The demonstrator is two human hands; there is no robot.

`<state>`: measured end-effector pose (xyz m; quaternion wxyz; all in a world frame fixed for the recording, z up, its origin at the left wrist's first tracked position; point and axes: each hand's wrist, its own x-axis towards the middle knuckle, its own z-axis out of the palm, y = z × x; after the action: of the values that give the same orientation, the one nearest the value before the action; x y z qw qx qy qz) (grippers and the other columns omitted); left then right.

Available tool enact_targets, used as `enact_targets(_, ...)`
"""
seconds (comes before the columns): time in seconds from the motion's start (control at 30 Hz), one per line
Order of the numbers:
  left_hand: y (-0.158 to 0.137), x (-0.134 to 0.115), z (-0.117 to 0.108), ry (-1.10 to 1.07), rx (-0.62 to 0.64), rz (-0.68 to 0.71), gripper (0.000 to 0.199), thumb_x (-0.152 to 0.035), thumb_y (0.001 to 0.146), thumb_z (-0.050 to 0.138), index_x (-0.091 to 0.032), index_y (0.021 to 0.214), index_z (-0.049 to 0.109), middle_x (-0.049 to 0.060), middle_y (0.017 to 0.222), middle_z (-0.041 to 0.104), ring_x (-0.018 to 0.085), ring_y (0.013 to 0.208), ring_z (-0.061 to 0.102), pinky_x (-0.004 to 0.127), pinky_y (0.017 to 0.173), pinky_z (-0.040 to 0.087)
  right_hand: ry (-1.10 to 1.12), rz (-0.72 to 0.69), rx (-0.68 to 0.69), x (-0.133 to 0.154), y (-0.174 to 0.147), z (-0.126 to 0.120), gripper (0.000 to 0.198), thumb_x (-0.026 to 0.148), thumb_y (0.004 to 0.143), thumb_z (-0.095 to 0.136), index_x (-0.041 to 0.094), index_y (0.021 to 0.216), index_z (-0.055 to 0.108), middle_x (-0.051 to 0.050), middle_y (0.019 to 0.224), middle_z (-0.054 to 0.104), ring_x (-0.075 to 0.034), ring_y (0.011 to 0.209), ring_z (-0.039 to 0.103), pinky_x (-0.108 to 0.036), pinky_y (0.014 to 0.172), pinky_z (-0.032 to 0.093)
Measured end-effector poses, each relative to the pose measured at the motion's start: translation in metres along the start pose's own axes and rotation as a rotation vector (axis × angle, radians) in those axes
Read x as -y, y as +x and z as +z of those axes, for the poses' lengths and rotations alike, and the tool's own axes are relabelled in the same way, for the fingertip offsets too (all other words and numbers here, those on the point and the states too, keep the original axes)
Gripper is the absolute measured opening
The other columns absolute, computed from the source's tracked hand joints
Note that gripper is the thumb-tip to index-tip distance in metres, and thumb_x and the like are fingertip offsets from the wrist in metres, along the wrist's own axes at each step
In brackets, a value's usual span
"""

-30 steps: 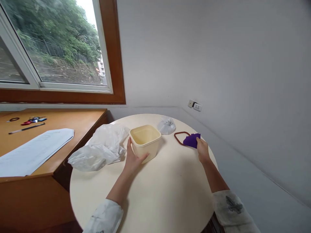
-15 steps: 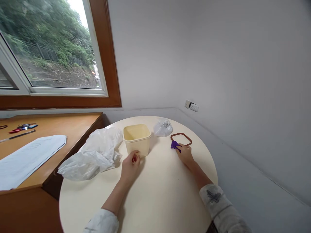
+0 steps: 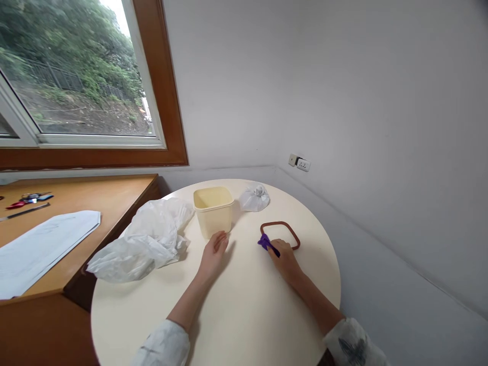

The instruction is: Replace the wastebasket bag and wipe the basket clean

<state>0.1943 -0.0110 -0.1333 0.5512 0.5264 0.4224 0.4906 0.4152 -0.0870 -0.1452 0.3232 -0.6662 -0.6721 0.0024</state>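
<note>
Drew brown ring [image 3: 280, 223] and purple cloth [image 3: 264, 241] nearer across round table [image 3: 244, 310]. Clamped cloth in fingers of right hand [image 3: 284, 258]; rested left hand [image 3: 214, 251], with fingers loosely together, just beside yellow tub [image 3: 214, 219]. Seemed midway: had cloth at ring, not yet released.

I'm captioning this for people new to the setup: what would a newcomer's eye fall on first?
Probably the vivid purple cloth pinched in the right hand, at the near left of a reddish-brown rounded frame on the round table. Next, perhaps, the open pale-yellow container standing just beyond the left hand, with a large crumpled white plastic bag to its left.
</note>
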Motion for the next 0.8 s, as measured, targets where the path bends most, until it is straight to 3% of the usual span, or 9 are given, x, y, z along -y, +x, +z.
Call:
enact_targets(0.13,-0.006,-0.001,0.014,-0.327,0.036,-0.278,0.026,-0.031,0.078,0.059,-0.016,0.100,0.056,0.011,0.107,0.062,0.019,0.102,0.059,0.033,0.096,0.042,0.134,0.016,0.073,0.032,-0.022,-0.001,0.019,0.019,0.084,0.041,0.018,0.081,0.060,-0.005,0.084,0.063,-0.019,0.080,0.056,-0.033,0.074,0.038)
enact_targets(0.27,-0.013,-0.004,0.018,-0.481,0.046,-0.422,0.021,-0.026,0.078,0.061,-0.018,0.097,0.056,0.008,0.100,0.062,0.014,0.094,0.062,0.027,0.090,0.045,0.209,-0.066,0.126,0.052,-0.039,0.001,0.019,0.013,0.079,0.044,0.020,0.086,0.061,-0.005,0.088,0.064,-0.019,0.085,0.056,-0.035,0.080,0.038)
enact_targets(0.57,-0.016,-0.017,0.008,-0.568,0.070,-0.482,0.019,-0.027,0.076,0.062,-0.015,0.090,0.057,0.007,0.082,0.064,0.015,0.073,0.063,0.026,0.067,0.052,0.406,-0.140,0.286,0.067,-0.046,-0.007,0.021,0.009,0.073,0.050,0.021,0.084,0.063,-0.005,0.097,0.060,-0.019,0.094,0.054,-0.036,0.086,0.040)
enact_targets(0.73,-0.019,-0.013,0.012,-0.535,0.196,-0.416,0.014,-0.019,0.074,0.064,-0.009,0.082,0.062,0.003,0.066,0.062,0.005,0.044,0.048,0.017,0.043,0.040,0.608,-0.143,0.397,0.074,-0.044,-0.012,0.015,0.015,0.076,0.051,0.021,0.078,0.064,-0.005,0.094,0.062,-0.019,0.092,0.055,-0.035,0.087,0.041)
enact_targets(0.8,-0.020,-0.009,0.013,-0.546,0.219,-0.420,0.012,-0.013,0.073,0.062,-0.007,0.084,0.063,0.001,0.059,0.058,0.003,0.040,0.044,0.016,0.039,0.036,0.753,-0.060,0.411,0.079,-0.043,-0.010,0.013,0.021,0.077,0.053,0.020,0.079,0.065,-0.006,0.097,0.063,-0.020,0.093,0.056,-0.036,0.087,0.042)
